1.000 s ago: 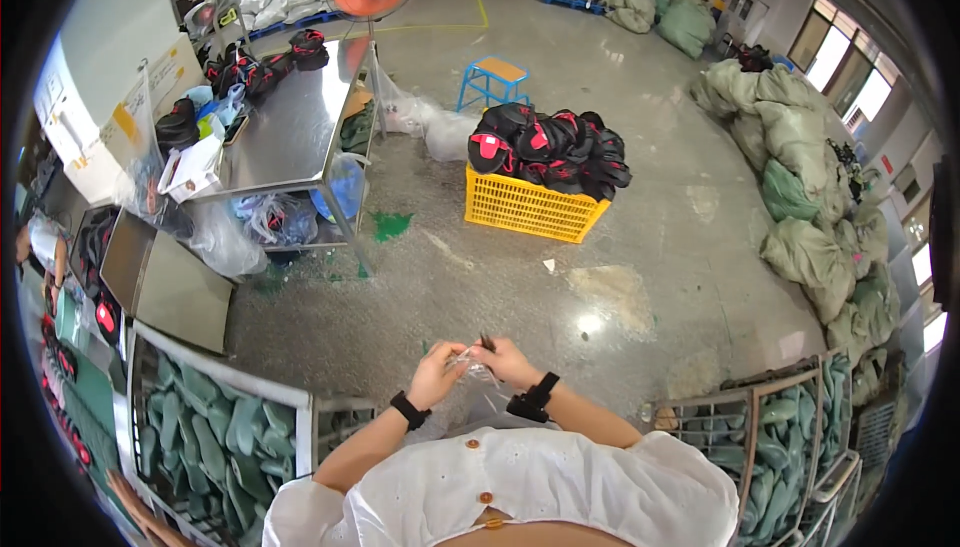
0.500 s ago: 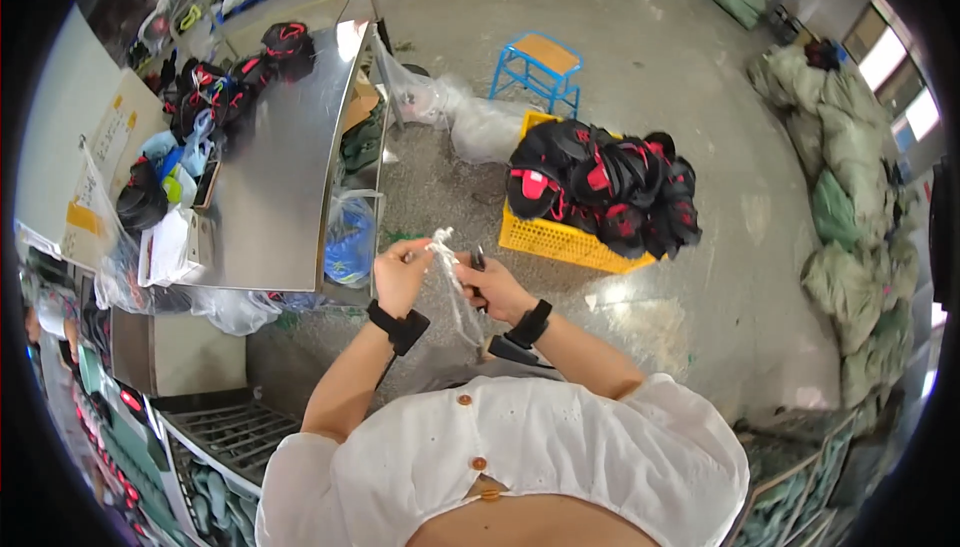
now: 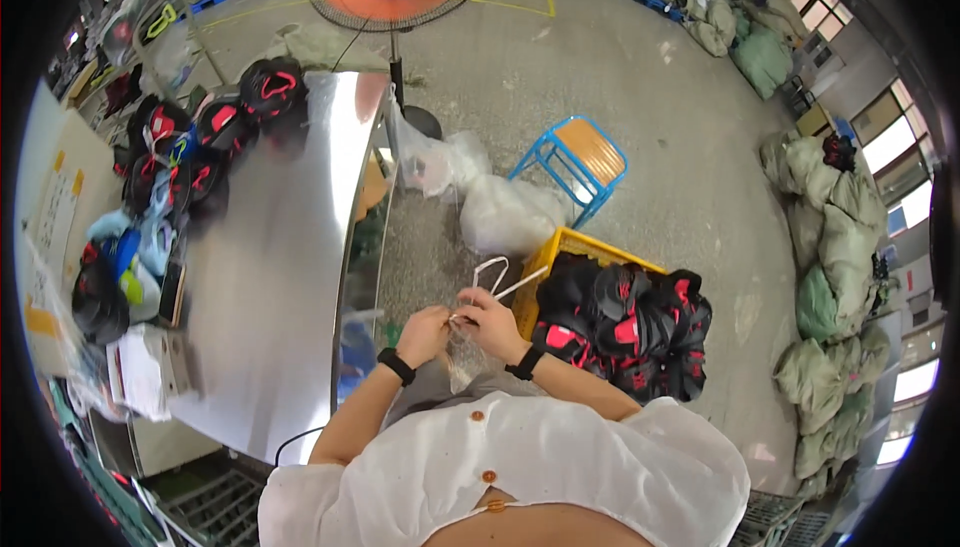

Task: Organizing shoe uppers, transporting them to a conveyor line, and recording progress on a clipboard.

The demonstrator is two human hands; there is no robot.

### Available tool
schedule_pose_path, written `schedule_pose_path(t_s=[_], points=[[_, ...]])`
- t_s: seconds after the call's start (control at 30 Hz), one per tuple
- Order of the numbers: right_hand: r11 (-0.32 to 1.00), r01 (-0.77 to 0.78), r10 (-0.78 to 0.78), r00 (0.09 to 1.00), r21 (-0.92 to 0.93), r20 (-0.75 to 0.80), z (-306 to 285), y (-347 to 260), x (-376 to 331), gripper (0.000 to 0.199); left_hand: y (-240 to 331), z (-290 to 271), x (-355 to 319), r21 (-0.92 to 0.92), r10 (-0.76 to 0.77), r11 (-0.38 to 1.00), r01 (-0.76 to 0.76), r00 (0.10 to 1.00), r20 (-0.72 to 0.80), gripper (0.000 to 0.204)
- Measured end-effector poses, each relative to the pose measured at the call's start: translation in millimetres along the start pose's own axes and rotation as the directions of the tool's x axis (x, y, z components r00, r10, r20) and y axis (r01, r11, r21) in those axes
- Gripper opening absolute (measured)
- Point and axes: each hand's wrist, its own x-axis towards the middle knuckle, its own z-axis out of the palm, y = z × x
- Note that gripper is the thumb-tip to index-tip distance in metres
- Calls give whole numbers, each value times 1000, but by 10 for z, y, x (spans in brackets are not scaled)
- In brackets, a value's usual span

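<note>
Shiny metal tabletop (image 3: pixel 260 277) lies at left. Clamped in the fingers of the right hand (image 3: pixel 488 323), the white strip (image 3: pixel 521 284) pokes toward the yellow crate (image 3: pixel 528 309), so its loose end could snag there. Whether the left hand (image 3: pixel 424 335) grips anything, I cannot tell.

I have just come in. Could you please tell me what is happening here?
A person in a white shirt has both hands close together in front of the body. The right hand seems to hold a bent white strip; whether the left hand grips it too, I cannot tell. A metal table is on the left, and a yellow crate full of black and red items is on the right. A blue stool stands beyond the crate.
</note>
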Motion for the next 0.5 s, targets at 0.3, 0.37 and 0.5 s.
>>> schedule_pose_path(t_s=[0.3, 0.37, 0.5], points=[[-244, -762, 620, 353, 599, 701, 479, 1359, 769, 20, -295, -63, 1498, -628, -252, 724, 286, 957, 145, 24], [-610, -561, 479, 302, 560, 824, 631, 1659, 829, 19, -625, 41, 1815, -471, -158, 860, 198, 980, 122, 24], [-645, -617, 426, 201, 452, 882, 649, 2308, 1271, 15, -1103, 148, 2587, -503, -291, 817, 282, 955, 61, 19]])
